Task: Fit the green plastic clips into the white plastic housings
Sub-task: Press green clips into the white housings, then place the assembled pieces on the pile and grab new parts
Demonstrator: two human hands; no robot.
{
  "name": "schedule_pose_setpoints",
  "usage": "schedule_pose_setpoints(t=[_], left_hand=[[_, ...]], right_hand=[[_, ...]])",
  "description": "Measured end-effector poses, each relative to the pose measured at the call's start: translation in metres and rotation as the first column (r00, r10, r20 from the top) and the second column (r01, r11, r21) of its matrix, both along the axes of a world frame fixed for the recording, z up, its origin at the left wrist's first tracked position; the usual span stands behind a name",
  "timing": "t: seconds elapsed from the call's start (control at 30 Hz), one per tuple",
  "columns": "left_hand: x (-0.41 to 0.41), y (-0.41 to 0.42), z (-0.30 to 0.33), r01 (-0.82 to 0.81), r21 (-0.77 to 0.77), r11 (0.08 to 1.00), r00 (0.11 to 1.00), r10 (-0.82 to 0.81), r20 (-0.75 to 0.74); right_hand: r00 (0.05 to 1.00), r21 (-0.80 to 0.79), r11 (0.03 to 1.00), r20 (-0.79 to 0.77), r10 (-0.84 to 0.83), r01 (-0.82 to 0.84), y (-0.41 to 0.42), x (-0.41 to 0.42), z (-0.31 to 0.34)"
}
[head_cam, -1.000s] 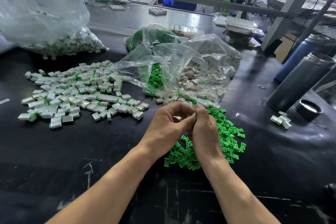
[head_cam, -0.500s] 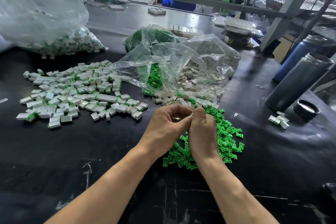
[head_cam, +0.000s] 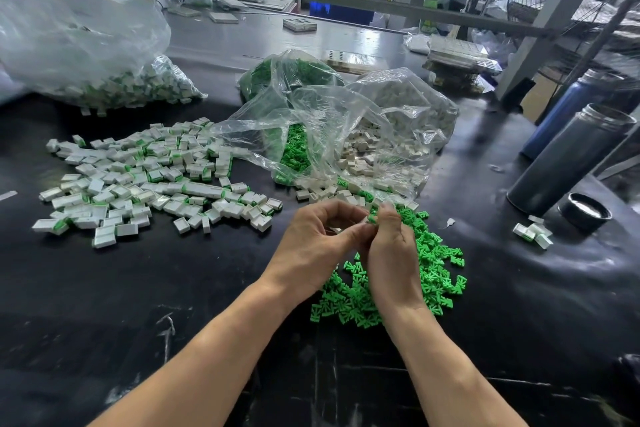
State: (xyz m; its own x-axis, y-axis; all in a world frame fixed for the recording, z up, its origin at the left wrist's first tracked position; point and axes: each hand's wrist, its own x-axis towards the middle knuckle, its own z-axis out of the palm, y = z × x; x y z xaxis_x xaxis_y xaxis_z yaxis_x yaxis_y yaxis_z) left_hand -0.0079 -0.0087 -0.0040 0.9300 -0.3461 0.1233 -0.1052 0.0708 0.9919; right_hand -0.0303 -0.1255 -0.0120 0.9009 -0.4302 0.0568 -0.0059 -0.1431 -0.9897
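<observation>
Left forearm: bare, reaching in from the lower left, angling up toward centre. Left hand [head_cam: 313, 246]: back facing the camera, fingers curling over, thumb and fingertips pinching at a small piece that is mostly hidden.

Right forearm: bare, entering from the lower right, angling up and inward. Right hand [head_cam: 391, 253]: back facing the camera, fingers curling, tips pinching a small piece with a bit of green showing.

Both hands: meeting fingertip to fingertip, touching each other, wrists apart, forearms forming a narrow V.
</observation>
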Motion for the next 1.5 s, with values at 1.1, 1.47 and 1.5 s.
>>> schedule_pose_setpoints(t=[1.1,1.47,1.5], left_hand=[[0.03,0.042,-0.004,-0.634,0.652,0.416,0.77,0.26,0.583],[0.015,-0.002,-0.017,-0.505,0.665,0.55,0.827,0.086,0.556],[0.015,-0.002,-0.017,-0.507,0.669,0.543,0.826,0.084,0.558]], right_hand=[[0.907,-0.638,0.718,-0.421,-0.02,-0.28,-0.041,-0.005,0.015],[0.919,-0.676,0.686,-0.392,-0.025,-0.269,-0.035,-0.004,0.013],[0.93,-0.681,0.688,-0.368,-0.024,-0.251,-0.035,-0.005,0.013]])
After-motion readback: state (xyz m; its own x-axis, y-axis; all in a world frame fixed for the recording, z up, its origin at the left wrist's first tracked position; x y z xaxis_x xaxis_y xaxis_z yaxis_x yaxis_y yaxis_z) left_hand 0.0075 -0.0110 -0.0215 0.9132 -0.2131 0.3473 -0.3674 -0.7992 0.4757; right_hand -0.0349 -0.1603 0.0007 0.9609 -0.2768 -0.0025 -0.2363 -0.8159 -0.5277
